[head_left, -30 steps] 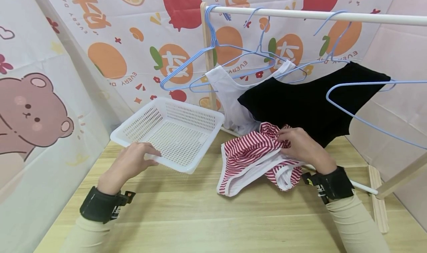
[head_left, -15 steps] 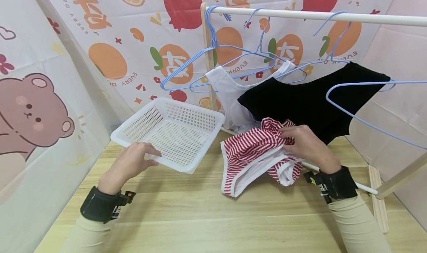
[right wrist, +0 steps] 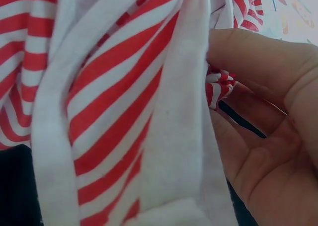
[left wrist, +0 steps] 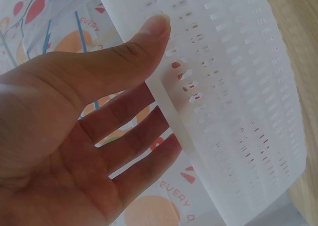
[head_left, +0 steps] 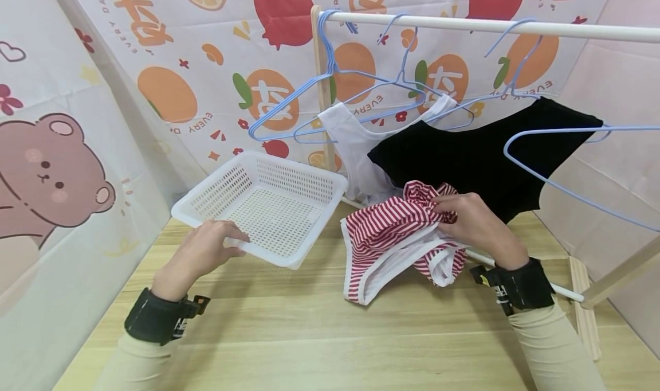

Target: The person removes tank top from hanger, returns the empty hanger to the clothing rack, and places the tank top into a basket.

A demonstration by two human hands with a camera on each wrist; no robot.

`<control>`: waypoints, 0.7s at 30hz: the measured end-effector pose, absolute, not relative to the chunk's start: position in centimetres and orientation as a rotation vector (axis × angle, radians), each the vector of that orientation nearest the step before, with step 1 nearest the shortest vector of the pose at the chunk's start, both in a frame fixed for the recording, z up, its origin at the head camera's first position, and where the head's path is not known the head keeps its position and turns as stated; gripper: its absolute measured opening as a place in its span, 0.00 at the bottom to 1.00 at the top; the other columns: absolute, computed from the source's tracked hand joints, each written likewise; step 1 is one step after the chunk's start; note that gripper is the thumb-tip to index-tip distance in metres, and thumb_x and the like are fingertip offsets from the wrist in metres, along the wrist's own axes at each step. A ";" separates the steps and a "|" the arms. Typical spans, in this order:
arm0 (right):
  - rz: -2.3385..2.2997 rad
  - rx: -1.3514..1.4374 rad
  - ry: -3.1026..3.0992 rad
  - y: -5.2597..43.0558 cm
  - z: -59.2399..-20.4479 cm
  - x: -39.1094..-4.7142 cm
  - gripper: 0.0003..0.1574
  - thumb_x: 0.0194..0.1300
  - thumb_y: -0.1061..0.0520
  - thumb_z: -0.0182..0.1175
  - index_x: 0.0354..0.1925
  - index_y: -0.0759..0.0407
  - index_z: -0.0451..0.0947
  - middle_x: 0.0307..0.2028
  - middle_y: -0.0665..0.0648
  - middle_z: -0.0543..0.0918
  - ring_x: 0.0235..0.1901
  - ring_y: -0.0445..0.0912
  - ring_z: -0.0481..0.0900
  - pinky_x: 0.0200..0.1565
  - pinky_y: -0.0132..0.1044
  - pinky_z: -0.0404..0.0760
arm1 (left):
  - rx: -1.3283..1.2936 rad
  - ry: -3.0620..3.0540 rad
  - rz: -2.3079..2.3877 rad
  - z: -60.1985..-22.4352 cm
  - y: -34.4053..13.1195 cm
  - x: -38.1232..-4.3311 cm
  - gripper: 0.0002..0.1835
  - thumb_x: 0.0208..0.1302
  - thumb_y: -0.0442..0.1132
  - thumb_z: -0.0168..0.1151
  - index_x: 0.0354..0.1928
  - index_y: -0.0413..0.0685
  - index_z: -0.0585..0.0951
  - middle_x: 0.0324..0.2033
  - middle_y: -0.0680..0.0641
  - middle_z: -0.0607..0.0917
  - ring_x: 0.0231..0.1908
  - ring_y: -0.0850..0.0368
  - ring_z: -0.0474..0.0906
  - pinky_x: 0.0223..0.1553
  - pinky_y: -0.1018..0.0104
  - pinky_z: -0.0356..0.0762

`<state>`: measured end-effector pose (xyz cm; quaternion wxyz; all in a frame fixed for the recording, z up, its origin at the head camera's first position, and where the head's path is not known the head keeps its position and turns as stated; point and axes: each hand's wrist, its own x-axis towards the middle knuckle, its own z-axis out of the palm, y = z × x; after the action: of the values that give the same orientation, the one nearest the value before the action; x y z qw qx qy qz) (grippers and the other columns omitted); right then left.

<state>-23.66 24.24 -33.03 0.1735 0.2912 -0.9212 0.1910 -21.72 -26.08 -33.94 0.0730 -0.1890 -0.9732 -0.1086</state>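
Before the rack (head_left: 464,26), over a wooden table (head_left: 309,345): two hands at work, one on plastic, one on cloth. Left hand (head_left: 198,253) grips the near rim of the white basket (head_left: 275,213), thumb and fingers closed over the edge. Right hand (head_left: 474,225) has thumb and fingers drawn together on a bunched upper part of the striped garment (head_left: 389,227), which drapes in loose folds just right of the basket, in front of the white top (head_left: 356,150) and the black top (head_left: 469,156). Whether its lowest edge meets the table, the head view does not settle. Good handling, by judgement: a secure pinch, not a crushing one, should let the folds fall free; a slow wrist ought to keep the pale trim from catching on the black top or the lower bar (head_left: 567,292). Left side seems to call for a steady hold, so the basket neither tips nor slides. Views compared: head view alone gives the whole layout, yet the back of the left hand masks much of its hold. Left wrist view fills that in: thumb on the slotted wall (left wrist: 238,77), other fingers passing beyond the rim to its opposite face. Right wrist view adds a small striped wad between thumb and fingers; thumb tip hidden by cloth.
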 end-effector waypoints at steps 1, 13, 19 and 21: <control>0.544 0.822 -2.616 24.2 -33.0 -23.6 0.15 0.47 0.66 0.71 0.38 0.65 0.85 0.47 0.64 0.85 0.49 0.59 0.82 0.50 0.51 0.79 | -0.566 -2.923 -0.325 -33.9 -26.1 -21.7 0.17 0.42 0.35 0.77 0.39 0.49 0.88 0.39 0.44 0.88 0.44 0.43 0.83 0.31 0.57 0.76; 0.554 0.792 -2.607 23.9 -32.6 -22.9 0.17 0.49 0.65 0.71 0.41 0.64 0.85 0.49 0.65 0.84 0.51 0.61 0.80 0.51 0.51 0.78 | -0.569 -2.920 -0.327 -33.9 -26.0 -21.7 0.17 0.41 0.35 0.77 0.38 0.49 0.88 0.40 0.43 0.88 0.45 0.42 0.82 0.34 0.52 0.78; 0.553 0.789 -2.592 23.7 -32.4 -22.7 0.17 0.49 0.65 0.71 0.41 0.64 0.85 0.49 0.65 0.84 0.51 0.61 0.80 0.51 0.51 0.78 | -0.569 -2.915 -0.332 -34.0 -26.0 -21.8 0.17 0.41 0.35 0.78 0.38 0.49 0.88 0.40 0.43 0.88 0.45 0.42 0.82 0.34 0.52 0.78; 0.560 0.789 -2.586 23.7 -32.4 -22.6 0.17 0.49 0.65 0.71 0.41 0.64 0.85 0.49 0.65 0.84 0.51 0.61 0.80 0.51 0.50 0.79 | -0.572 -2.918 -0.332 -34.0 -26.1 -21.7 0.16 0.42 0.35 0.77 0.38 0.50 0.88 0.39 0.44 0.88 0.44 0.43 0.83 0.34 0.52 0.78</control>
<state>-22.65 23.74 -32.39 0.1890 0.2807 -0.9197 0.1992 -21.72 -26.06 -34.03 0.0745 -0.1908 -0.9725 -0.1106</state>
